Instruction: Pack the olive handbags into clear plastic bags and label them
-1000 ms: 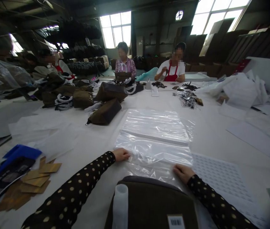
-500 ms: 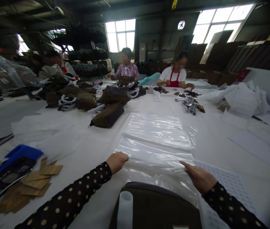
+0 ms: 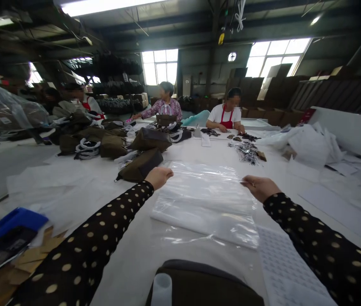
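A clear plastic bag (image 3: 199, 199) lies flat before me, shiny and creased, with a whiter folded layer in its middle. My left hand (image 3: 161, 177) pinches its left edge towards the far end. On the opposite side, my right hand (image 3: 261, 187) is closed on the right edge, thumb and fingers together. Between my arms, at the bottom of the view, stands a dark olive handbag (image 3: 209, 282), only its upper part showing. A white wrapped handle (image 3: 162, 289) sticks up at its left side.
Several olive handbags (image 3: 140, 163) are heaped beyond my left hand. Left lie a blue tape dispenser (image 3: 18, 221) and brown card pieces (image 3: 30, 259). A printed sheet (image 3: 282, 263) lies right. Two co-workers (image 3: 167, 106) sit across the table, near small metal parts (image 3: 247, 151).
Both hands have moved forward along the plastic bag's sides, away from the handbag in front. The right hand's fingers, stretched out before, are now closed on the edge. My view has tilted up slightly.
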### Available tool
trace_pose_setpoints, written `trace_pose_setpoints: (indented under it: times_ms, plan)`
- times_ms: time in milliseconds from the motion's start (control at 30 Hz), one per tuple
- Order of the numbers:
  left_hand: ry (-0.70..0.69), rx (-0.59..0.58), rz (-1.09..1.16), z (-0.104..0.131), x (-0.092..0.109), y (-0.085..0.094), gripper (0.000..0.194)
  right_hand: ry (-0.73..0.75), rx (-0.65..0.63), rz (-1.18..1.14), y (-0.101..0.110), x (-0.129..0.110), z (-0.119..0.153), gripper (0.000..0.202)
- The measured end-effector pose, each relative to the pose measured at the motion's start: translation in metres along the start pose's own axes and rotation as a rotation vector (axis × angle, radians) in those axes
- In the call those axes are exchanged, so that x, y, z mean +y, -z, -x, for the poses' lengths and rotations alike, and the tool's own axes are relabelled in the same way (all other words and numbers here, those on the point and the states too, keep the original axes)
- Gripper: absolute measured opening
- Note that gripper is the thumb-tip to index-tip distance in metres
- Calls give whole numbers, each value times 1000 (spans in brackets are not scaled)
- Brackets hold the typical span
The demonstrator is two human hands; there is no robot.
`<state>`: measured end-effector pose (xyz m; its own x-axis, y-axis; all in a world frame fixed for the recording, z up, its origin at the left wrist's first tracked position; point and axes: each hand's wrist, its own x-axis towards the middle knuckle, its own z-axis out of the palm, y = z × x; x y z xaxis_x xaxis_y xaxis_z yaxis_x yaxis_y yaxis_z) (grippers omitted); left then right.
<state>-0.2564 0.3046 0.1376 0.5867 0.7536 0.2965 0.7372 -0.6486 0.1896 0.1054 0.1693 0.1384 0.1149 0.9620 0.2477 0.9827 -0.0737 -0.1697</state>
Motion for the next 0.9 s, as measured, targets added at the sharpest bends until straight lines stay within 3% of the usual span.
trace_pose_setpoints:
  times_ms: [100, 233, 300, 333, 400, 467, 533, 567, 633, 667, 700, 733, 833, 900]
  plan:
    - [13, 65, 27, -8, 2, 17, 26, -34, 28, -143, 19, -2, -8, 22]
    - [-13, 166, 85, -6, 10, 55, 32, -57, 204, -240, 53, -3, -7, 34]
    - [-76, 128, 140, 8, 15, 70, 31, 14, 159, -295, 62, -2, 9, 37]
    - [-120, 48, 167, 19, 16, 73, 29, 72, 64, -315, 61, -3, 22, 35]
    - [-202, -215, 190, 46, 17, 67, 26, 186, -205, -321, 45, -4, 54, 29]
    - [-244, -451, 180, 73, 16, 45, 20, 243, -459, -286, 17, -9, 88, 24]
    - [-245, -547, 163, 91, 16, 18, 15, 268, -538, -233, -16, -19, 113, 17]
    - [-236, -545, 159, 95, 17, 5, 13, 277, -497, -222, -31, -28, 120, 31]
    - [-218, -491, 156, 90, 23, -12, 14, 273, -349, -263, -53, -54, 121, 79]
    - [-209, -446, 158, 83, 27, -16, 15, 254, -290, -316, -61, -69, 116, 95]
    - [-201, -390, 160, 74, 32, -16, 17, 223, -267, -382, -67, -86, 107, 97]
    - [-194, -330, 162, 64, 37, -13, 19, 182, -271, -444, -72, -101, 95, 85]
    - [-153, -81, 168, 47, 53, 0, 21, 58, -304, -556, -81, -128, 53, 17]
    - [-141, 204, 200, 49, 57, 2, 21, -27, -293, -615, -84, -128, 26, 18]
